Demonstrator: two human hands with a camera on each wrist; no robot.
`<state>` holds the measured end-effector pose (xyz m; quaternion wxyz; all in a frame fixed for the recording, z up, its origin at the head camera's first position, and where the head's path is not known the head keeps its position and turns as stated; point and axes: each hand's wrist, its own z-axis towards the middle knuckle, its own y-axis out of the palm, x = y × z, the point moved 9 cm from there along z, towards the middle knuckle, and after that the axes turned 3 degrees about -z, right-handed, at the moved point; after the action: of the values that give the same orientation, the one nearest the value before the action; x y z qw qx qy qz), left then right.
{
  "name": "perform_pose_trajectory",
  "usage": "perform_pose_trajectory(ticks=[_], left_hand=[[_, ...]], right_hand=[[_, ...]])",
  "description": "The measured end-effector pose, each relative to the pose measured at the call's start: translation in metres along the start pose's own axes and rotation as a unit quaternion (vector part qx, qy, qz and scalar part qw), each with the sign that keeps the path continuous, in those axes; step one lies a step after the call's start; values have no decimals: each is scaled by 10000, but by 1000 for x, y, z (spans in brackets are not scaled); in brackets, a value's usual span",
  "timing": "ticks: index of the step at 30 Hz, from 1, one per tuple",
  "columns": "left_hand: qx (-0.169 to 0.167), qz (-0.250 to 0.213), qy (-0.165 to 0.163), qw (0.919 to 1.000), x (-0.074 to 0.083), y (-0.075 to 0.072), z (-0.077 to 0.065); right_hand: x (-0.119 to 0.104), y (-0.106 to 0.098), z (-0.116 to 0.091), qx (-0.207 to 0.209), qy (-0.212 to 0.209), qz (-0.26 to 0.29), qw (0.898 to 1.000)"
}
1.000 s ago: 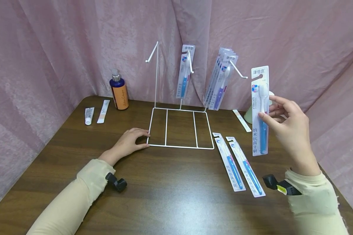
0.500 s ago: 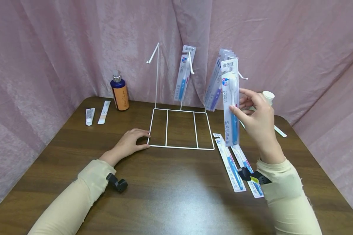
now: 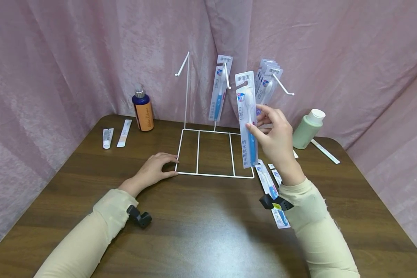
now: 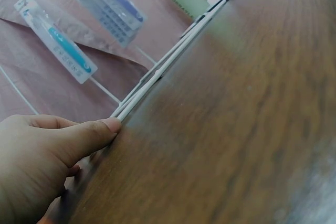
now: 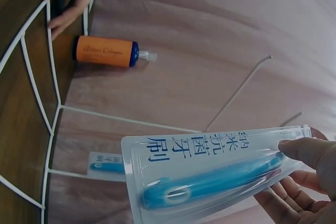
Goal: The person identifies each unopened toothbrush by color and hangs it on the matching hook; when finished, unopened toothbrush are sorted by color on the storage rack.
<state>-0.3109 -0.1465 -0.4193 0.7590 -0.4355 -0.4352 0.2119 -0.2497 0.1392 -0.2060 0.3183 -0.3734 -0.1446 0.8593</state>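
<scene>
My right hand [image 3: 276, 135] pinches a packaged blue toothbrush [image 3: 249, 123] by its edge, thumb in front and fingers behind. The pack stands nearly upright above the right part of a white wire display rack [image 3: 215, 175]. With my left hand [image 3: 151, 170] I hold the rack's front left corner; in the left wrist view the thumb lies against the wire [image 4: 157, 74]. On the middle hook hangs one blue toothbrush pack [image 3: 219, 92]. Several packs [image 3: 273, 81] hang on the right hook, partly hidden by the held one. The left hook [image 3: 182, 63] is bare.
Two toothbrush packs [image 3: 265, 177] lie on the table at right, partly under my right forearm. Behind them stand a green bottle [image 3: 304, 133] and a thin white packet [image 3: 326, 151]. At left are an orange-and-blue bottle [image 3: 143, 112], a small tube [image 3: 107, 138] and a sachet [image 3: 124, 133].
My right hand has carried the toothbrush pack leftward, from beside the right hook to between the middle and right hooks. My left hand has stayed at the rack corner.
</scene>
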Motion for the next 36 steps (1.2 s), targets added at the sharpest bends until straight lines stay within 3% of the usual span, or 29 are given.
perform_pose_trajectory(ticks=[22,36], left_hand=[[71,50,66,9999,2,-1,0],[77,50,59,9999,2,-1,-2]], right_hand=[[-3,38,3,-283,92,44,9995],[15,55,16,44,236,36,9997]])
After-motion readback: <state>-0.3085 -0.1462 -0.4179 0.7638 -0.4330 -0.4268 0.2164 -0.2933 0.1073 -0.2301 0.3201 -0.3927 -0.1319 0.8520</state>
